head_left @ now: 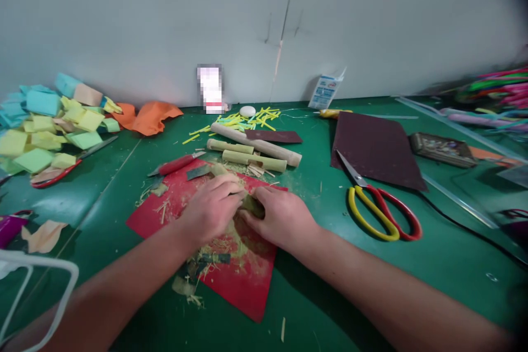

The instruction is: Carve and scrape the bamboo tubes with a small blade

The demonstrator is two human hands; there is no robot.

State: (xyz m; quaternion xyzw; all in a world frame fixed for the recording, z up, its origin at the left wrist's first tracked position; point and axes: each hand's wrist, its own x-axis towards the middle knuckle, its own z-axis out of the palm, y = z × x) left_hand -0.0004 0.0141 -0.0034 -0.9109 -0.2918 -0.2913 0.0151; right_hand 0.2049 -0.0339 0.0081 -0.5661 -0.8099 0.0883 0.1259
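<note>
A short greenish bamboo piece (253, 206) lies between my two hands over a red sheet (251, 286). My right hand (284, 217) has its thumb and fingers closed round the right end of it. My left hand (214, 206) is closed at the left end, fingers bent together over the piece; its fingertips are partly hidden. Pale shavings are scattered on the sheet. Just beyond the hands are two cut bamboo pieces (266, 162) and a longer pale stick (264, 146). A red-handled knife (177, 164) rests at the sheet's upper left.
Scissors with yellow and red handles (381, 203) lie to the right, beside a dark brown sheet (371, 148). Folded paper pieces (45, 132) and orange cloth (150, 118) are at the left. A phone (210, 88) leans on the back wall (144, 27). A white frame (70, 269) stands at lower left.
</note>
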